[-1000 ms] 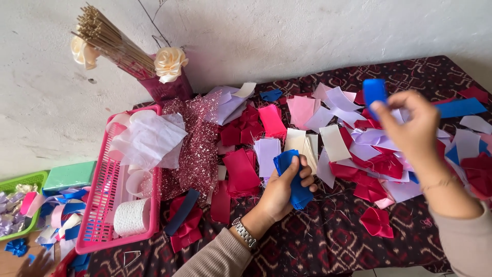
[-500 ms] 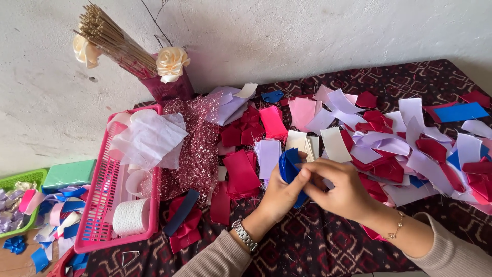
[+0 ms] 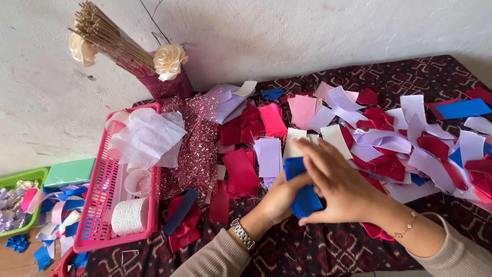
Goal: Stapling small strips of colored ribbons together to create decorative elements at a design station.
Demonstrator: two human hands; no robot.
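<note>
Having swung down from above the scattered ribbon pieces (image 3: 430, 149), right hand (image 3: 341, 187) is now pressing, fingers closed, over blue ribbon strips (image 3: 303, 192); left hand (image 3: 279, 197) is gripping them beneath.

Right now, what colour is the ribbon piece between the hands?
Royal blue ribbon piece, clearest in the head view.

Dark patterned tablecloth (image 3: 328, 256), scattered red, white, lilac ribbon pieces (image 3: 389, 143), pink basket (image 3: 100, 205), glittery mesh (image 3: 197, 149)

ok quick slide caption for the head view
Both hands, left hand and right hand, pressing blue ribbon pieces together over scattered ribbon cuttings.
</note>
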